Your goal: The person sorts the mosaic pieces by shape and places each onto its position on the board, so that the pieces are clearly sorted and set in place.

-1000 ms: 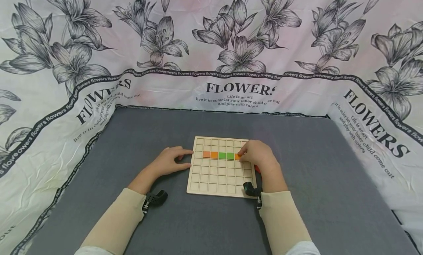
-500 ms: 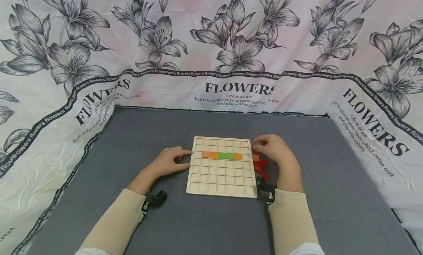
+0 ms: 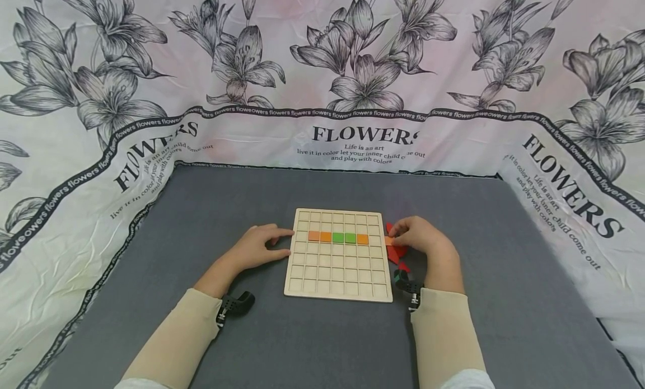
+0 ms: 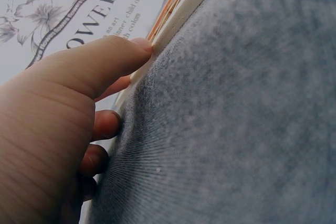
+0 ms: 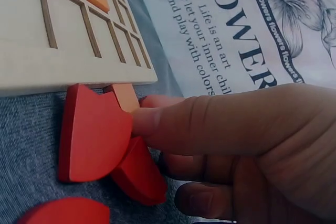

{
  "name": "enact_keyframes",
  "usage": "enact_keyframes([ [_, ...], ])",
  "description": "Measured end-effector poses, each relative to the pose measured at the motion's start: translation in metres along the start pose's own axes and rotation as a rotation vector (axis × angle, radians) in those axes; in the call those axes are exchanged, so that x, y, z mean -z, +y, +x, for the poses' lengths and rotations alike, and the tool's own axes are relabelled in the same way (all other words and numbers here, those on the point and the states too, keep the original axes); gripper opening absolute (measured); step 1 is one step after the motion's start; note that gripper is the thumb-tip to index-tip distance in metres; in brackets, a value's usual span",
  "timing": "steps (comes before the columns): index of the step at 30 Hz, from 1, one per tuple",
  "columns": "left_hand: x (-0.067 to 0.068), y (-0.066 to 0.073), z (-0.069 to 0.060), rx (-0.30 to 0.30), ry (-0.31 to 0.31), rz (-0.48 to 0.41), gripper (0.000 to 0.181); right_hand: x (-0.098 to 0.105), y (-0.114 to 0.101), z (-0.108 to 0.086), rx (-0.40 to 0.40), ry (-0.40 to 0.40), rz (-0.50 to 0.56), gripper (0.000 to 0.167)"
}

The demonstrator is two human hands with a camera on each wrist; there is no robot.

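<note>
A wooden grid board [image 3: 337, 271] lies flat on the grey cloth, with a row of orange tiles [image 3: 326, 237] and green tiles [image 3: 345, 238] in its cells. My left hand [image 3: 254, 246] touches the board's left edge with thumb and index fingertips; in the left wrist view the thumb [image 4: 113, 59] lies against that edge. Just off the right edge, my right hand [image 3: 420, 235] pinches a light-orange tile [image 5: 125, 97] between thumb and index finger, the index mostly hidden. Red curved pieces [image 5: 97, 135] lie close under and beside these fingers.
Another red piece [image 5: 65, 212] lies nearer in the right wrist view. Grey cloth [image 3: 322, 344] covers the table. A white floral sheet [image 3: 373, 143] rises behind it and at both sides.
My right hand has left the orange tile at the right end of the row, moved right off the board, and come down onto the light-orange tile. My left hand stays put.
</note>
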State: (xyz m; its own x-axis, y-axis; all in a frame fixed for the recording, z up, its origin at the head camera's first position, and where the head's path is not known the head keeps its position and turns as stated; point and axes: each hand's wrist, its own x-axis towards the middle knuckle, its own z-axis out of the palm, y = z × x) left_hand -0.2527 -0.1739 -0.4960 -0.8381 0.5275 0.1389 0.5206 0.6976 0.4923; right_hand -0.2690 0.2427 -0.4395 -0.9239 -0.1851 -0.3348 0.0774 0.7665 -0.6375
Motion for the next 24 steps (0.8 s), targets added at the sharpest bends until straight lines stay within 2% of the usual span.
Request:
enact_keyframes([
  [8,-0.0002,-0.0005,-0.0001,-0.006,0.008,-0.004,0.050,-0.0036,0.0006,0.0038,-0.022,0.045,-0.033,0.020],
  [17,-0.0007,0.0013,-0.0012,0.004,-0.003,-0.004,0.050,-0.0054,0.0023,0.0046,-0.010,0.017,-0.035,0.027],
  [24,0.0003,0.0011,0.0004,0.011,0.000,-0.001,0.050,0.0010,0.0030,0.0037,0.016,0.076,-0.045,0.025],
])
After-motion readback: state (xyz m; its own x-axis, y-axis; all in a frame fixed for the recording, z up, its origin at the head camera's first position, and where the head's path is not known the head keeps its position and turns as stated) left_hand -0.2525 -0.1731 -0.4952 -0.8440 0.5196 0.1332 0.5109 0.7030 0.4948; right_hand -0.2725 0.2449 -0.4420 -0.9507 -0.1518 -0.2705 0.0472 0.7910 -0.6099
